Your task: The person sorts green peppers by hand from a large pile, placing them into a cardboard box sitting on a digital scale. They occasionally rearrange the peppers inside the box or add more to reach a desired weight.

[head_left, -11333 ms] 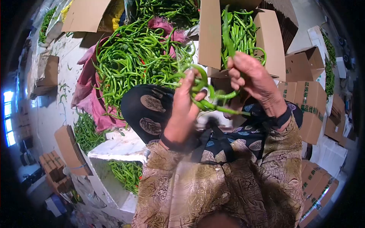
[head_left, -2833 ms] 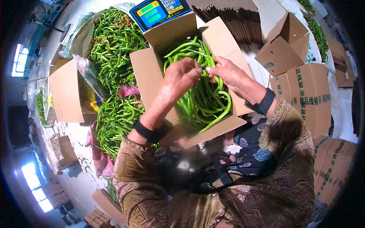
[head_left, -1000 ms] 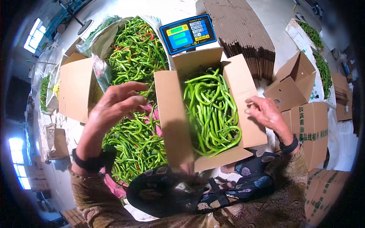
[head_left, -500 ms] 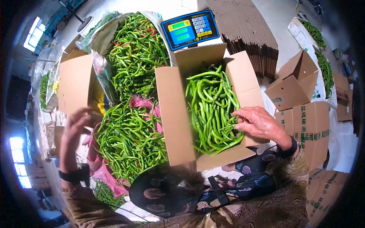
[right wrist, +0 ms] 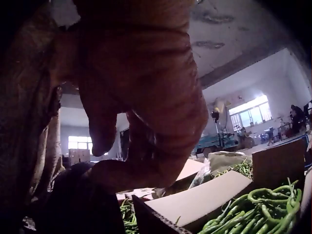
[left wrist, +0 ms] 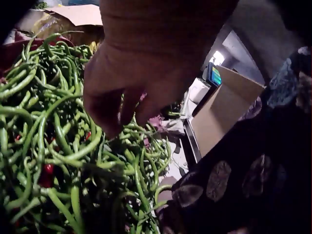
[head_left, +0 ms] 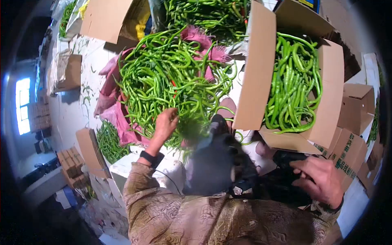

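Observation:
My left hand point(head_left: 165, 124) is at the near side of a heap of long green chili peppers point(head_left: 157, 85), which lies on a pink sack point(head_left: 110, 104). Its bent fingers point down at the heap; in the left wrist view the fingertips point(left wrist: 113, 130) are right at the peppers, apart from the thumb. An open cardboard box point(head_left: 255, 69) stands to the right, with green chili peppers point(head_left: 292, 81) laid lengthwise inside. My right hand point(head_left: 320, 177) hovers by my lap, below the box's near flap, with loosely bent fingers and nothing in them.
Another heap of peppers point(head_left: 208, 18) lies behind the pink sack. A white foam box point(head_left: 143, 167) stands beside my left forearm. More cardboard boxes point(head_left: 347, 155) are at the right, and flattened cartons point(head_left: 92, 153) at the left. A scale display point(left wrist: 214, 75) shows beyond the box.
Earlier, my hands held peppers and later worked over those in the box. Since then my left hand has come down to the heap, and the right has drawn back from the box. The head view has shifted.

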{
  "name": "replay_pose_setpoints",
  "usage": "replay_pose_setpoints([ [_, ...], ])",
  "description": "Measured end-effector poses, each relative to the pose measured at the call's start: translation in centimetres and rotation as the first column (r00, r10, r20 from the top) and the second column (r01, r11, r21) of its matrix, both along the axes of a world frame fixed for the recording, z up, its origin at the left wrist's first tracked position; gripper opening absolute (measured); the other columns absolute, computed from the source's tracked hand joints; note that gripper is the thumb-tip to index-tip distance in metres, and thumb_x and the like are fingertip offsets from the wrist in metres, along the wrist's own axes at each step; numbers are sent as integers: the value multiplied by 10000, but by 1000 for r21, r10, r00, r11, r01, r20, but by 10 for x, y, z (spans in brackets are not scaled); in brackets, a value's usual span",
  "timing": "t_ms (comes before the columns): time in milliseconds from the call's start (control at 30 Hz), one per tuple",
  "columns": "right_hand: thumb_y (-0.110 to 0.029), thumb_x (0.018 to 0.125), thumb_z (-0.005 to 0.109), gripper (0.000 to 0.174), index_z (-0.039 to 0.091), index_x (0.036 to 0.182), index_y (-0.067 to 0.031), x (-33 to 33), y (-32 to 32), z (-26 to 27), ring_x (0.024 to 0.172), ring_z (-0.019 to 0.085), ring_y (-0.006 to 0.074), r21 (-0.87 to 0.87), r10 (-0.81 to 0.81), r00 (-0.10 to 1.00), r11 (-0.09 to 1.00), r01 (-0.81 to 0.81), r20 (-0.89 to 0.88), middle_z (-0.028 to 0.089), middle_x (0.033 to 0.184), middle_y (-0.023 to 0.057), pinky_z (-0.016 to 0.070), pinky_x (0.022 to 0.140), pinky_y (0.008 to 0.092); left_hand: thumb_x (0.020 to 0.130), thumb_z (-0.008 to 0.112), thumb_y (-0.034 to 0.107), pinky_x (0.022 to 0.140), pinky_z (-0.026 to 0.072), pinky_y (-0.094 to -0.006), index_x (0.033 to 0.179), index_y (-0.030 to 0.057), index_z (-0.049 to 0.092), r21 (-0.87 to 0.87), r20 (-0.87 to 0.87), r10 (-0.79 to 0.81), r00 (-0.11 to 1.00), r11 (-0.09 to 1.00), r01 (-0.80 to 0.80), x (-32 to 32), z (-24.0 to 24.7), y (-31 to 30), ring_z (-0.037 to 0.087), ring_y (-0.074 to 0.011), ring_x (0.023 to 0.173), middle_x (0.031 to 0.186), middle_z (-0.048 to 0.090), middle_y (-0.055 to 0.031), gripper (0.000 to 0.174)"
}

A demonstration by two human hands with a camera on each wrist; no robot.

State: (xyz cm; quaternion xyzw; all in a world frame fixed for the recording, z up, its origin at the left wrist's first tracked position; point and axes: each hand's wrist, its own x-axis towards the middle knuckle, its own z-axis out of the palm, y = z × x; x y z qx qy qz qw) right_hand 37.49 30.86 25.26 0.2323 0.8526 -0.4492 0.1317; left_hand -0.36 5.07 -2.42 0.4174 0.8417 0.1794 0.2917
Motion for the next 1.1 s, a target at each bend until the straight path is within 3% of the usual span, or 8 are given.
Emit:
replay_pose_setpoints([
  [167, -14, 550, 765, 510, 630, 1042, -12, -9, -26, 9, 597, 592, 263, 91, 24, 988, 995, -38, 150, 586, 708, 111, 465, 540, 346, 792, 657, 103, 819, 429, -466, 1162, 1, 537, 251, -389, 43, 920, 966, 61, 1, -46, 36, 520, -380, 943, 1006, 563, -204, 403],
  [400, -27, 585, 761, 480, 646, 1051, -21, -16, -57, -2, 649, 613, 284, -78, -149, 944, 981, 178, 293, 599, 728, 122, 476, 579, 350, 754, 631, 56, 730, 422, -456, 1162, 17, 540, -31, -429, -87, 899, 996, 82, -11, -85, 63, 542, -352, 847, 912, 570, -164, 419],
  [600, -20, 745, 619, 312, 629, 1053, 28, -28, -92, -74, 732, 633, 248, -189, -437, 894, 874, 448, 100, 646, 831, 147, 485, 696, 313, 759, 553, -39, 621, 443, -342, 1184, 34, 591, 646, -324, 34, 946, 738, 194, 31, 30, 56, 550, -270, 698, 806, 557, -123, 433],
  [667, -3, 776, 568, 283, 614, 1050, 53, -39, -96, -79, 761, 633, 215, -222, -412, 906, 879, 423, 94, 650, 848, 141, 475, 723, 296, 867, 516, -13, 566, 421, -276, 1162, 38, 591, 605, 220, 229, 948, 730, -317, 46, 77, 57, 511, -147, 615, 788, 560, -61, 309],
  [833, 17, 783, 575, 274, 604, 1053, 55, -42, -106, -82, 741, 610, 173, -217, -440, 895, 868, 446, 76, 643, 838, 115, 462, 708, 283, 934, 495, 169, 566, 418, -256, 1021, 12, 606, 414, 258, 703, 663, 540, -733, -57, 38, 2, 541, -112, 648, 794, 596, -54, 211],
  [900, 18, 783, 580, 273, 605, 1053, 53, -40, -108, -81, 730, 602, 169, -204, -444, 892, 868, 453, 88, 643, 835, 109, 459, 698, 277, 895, 546, 169, 608, 463, -269, 1018, 20, 603, 541, 44, 762, 646, 525, -657, -118, -31, -51, 572, -138, 665, 805, 615, -63, 201],
  [1000, 20, 785, 586, 268, 609, 1050, 48, -37, -107, -82, 713, 587, 162, -219, -439, 889, 862, 458, 130, 643, 828, 101, 452, 681, 269, 860, 579, 98, 627, 492, -265, 969, 7, 623, 405, 360, 781, 511, 363, -840, -116, -5, -30, 596, -142, 640, 820, 656, -73, 149],
  [1100, 20, 784, 593, 267, 618, 1049, 42, -41, -109, -83, 714, 590, 156, -258, -414, 902, 865, 431, 120, 646, 821, 99, 454, 679, 265, 843, 591, 113, 667, 501, -289, 1002, 11, 636, 448, 187, 679, 710, 585, -677, -115, -4, 13, 653, -167, 712, 840, 678, -109, 195],
])
